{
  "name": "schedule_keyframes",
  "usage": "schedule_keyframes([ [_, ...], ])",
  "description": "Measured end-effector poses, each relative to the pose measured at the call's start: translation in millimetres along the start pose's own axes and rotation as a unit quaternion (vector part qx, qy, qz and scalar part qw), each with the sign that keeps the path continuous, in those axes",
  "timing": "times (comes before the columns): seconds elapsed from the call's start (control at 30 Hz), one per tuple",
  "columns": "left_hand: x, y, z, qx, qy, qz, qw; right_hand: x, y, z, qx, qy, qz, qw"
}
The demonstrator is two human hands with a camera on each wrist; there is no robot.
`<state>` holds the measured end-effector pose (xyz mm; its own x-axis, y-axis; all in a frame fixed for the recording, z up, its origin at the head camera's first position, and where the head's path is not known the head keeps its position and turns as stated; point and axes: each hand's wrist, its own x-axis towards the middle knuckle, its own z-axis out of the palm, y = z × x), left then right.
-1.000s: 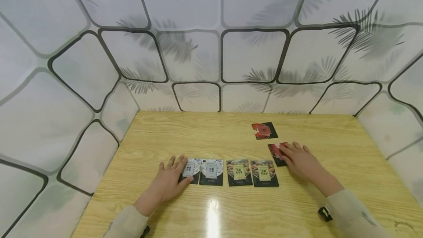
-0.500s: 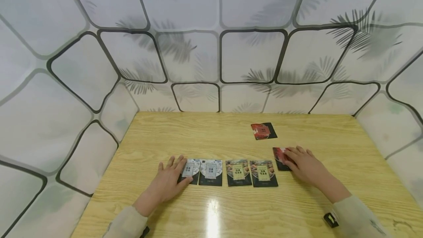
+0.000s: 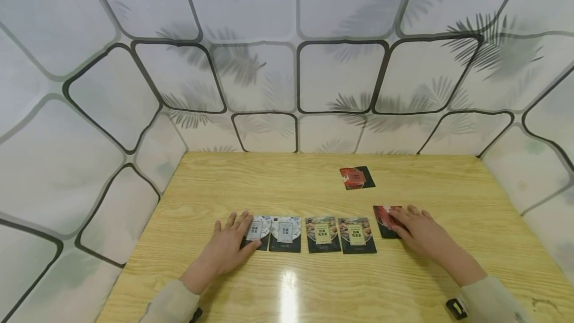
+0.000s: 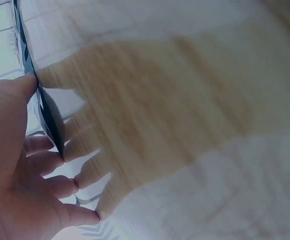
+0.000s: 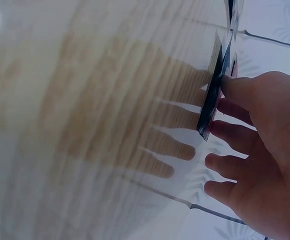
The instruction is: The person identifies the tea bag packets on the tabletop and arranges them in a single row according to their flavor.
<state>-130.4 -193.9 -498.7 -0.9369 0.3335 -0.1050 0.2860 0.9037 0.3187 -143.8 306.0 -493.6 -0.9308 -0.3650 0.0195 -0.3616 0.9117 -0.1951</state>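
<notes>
In the head view my left hand rests on the leftmost white-and-black packet, fingers spread and partly covering it. A matching white packet lies right beside it. To the right are two yellow-labelled packets, a left one and a right one. Past these, my right hand lays its fingertips on a red-and-black packet, whose right part is hidden. In the right wrist view the thumb and forefinger touch that flat packet, with the other fingers extended.
Farther back, another red-and-black packet lies turned sideways on the wooden table. A patterned wall borders the table at the back and sides. Glare shows near the front middle.
My right hand has slid the red packet right and toward me, turning it straighter, nearly in line with the row. The left hand has stayed in place.
</notes>
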Motion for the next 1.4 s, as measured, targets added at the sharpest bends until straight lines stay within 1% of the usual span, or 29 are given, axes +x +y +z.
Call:
schedule_keyframes([
  [0.23, -0.3, -1.2, 2.4, 0.002, 0.0, 0.001, 1.0, -10, -3, 1, 0.001, 0.006, -0.001, 1.0],
  [0.5, 0.5, -1.3, 1.6, 0.003, 0.006, 0.006, 1.0, -21, -9, -3, -0.005, -0.01, 0.016, 1.0],
  [0.6, 0.4, -1.2, 1.3, 0.003, 0.004, 0.006, 1.0, -22, -11, -5, -0.005, -0.011, 0.011, 1.0],
  [0.7, -0.1, -1.1, 0.9, 0.002, 0.001, 0.003, 1.0, -18, -10, -8, 0.005, -0.003, 0.005, 1.0],
  [0.8, -0.3, -0.9, 0.8, 0.001, 0.003, 0.002, 1.0, -7, -8, -13, 0.023, 0.012, -0.001, 1.0],
  [0.9, -0.3, -0.2, 1.0, 0.0, 0.005, 0.003, 1.0, 9, -6, -17, 0.043, 0.019, -0.004, 0.999],
  [1.07, 0.1, -0.7, 2.2, -0.002, 0.007, 0.006, 1.0, 42, -12, -21, 0.058, 0.004, -0.007, 0.998],
  [1.23, 0.3, -2.4, 3.5, 0.004, 0.009, 0.006, 0.9999, 70, -16, -17, 0.062, 0.002, -0.015, 0.998],
  [1.4, 0.3, -2.9, 3.2, 0.002, 0.009, 0.006, 0.9999, 93, -15, -10, 0.062, -0.007, -0.018, 0.998],
])
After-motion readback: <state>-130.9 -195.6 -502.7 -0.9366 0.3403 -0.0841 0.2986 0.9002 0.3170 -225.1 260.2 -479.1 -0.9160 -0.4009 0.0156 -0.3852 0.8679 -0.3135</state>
